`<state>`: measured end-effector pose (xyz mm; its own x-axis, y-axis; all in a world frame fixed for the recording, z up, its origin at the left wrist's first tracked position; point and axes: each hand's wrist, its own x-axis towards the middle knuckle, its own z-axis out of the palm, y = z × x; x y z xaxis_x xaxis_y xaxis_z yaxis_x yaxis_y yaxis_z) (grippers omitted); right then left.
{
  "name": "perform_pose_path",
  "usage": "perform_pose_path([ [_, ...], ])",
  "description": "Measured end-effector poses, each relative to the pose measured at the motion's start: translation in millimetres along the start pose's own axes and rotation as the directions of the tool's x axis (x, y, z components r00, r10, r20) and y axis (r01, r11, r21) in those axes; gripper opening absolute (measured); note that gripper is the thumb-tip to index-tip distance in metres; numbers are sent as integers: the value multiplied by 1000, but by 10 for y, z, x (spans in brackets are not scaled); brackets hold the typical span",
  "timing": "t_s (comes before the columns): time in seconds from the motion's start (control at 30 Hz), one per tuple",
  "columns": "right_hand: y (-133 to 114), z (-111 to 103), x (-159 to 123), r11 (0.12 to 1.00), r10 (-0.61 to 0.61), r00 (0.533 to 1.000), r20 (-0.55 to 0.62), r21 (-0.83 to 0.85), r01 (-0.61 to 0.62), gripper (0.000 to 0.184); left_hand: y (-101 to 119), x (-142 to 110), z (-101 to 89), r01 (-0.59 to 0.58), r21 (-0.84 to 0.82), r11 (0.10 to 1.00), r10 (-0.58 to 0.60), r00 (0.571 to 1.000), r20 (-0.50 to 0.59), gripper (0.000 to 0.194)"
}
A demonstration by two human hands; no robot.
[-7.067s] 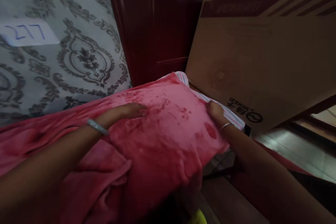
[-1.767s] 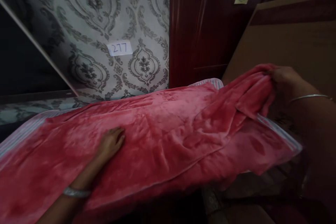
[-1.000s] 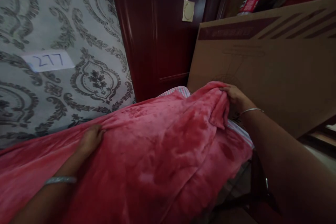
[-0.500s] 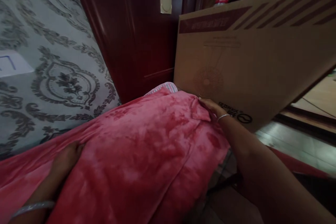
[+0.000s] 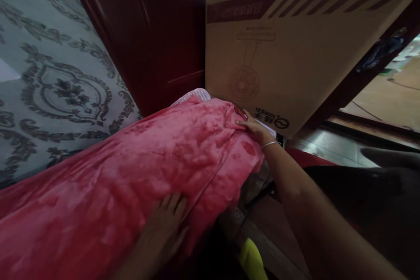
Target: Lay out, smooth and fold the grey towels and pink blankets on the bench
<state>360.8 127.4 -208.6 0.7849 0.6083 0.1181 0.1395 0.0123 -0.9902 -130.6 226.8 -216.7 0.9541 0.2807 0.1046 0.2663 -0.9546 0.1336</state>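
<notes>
A pink-red plush blanket (image 5: 157, 153) lies spread in a long sheet from the lower left to the middle, with soft folds across it. At its far right corner is my right hand (image 5: 252, 127), a silver bangle on the wrist. Its fingers close on the folded corner. My left hand (image 5: 160, 223), smeared by motion, lies with fingers apart on the blanket near its front edge. A striped piece of cloth (image 5: 201, 93) shows past the blanket's far end.
A large cardboard box (image 5: 288, 52) stands just beyond the blanket. Behind is a dark red wooden panel (image 5: 157, 30); patterned wallpaper (image 5: 72, 92) covers the left wall. A yellow object (image 5: 252, 260) is low at the front, a dark shape (image 5: 367, 210) at right.
My left hand has moved right across the blanket to its front edge, its fingers now spread. My right hand stays at the far corner. The view has shifted right and down.
</notes>
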Motion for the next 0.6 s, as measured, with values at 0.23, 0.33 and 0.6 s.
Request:
perform_pose_path([
  [0.23,-103,189,36,981,-127,992,23,-143,129,76,-55,145,149,155,30,987,-155,988,-5,55],
  [0.33,-166,129,200,988,-66,975,-213,-148,34,57,-166,193,-86,131,-62,989,-134,990,-46,58],
  [0.6,92,-450,58,955,108,833,-543,-177,-240,18,-132,151,-698,74,-243,967,-49,993,109,45],
])
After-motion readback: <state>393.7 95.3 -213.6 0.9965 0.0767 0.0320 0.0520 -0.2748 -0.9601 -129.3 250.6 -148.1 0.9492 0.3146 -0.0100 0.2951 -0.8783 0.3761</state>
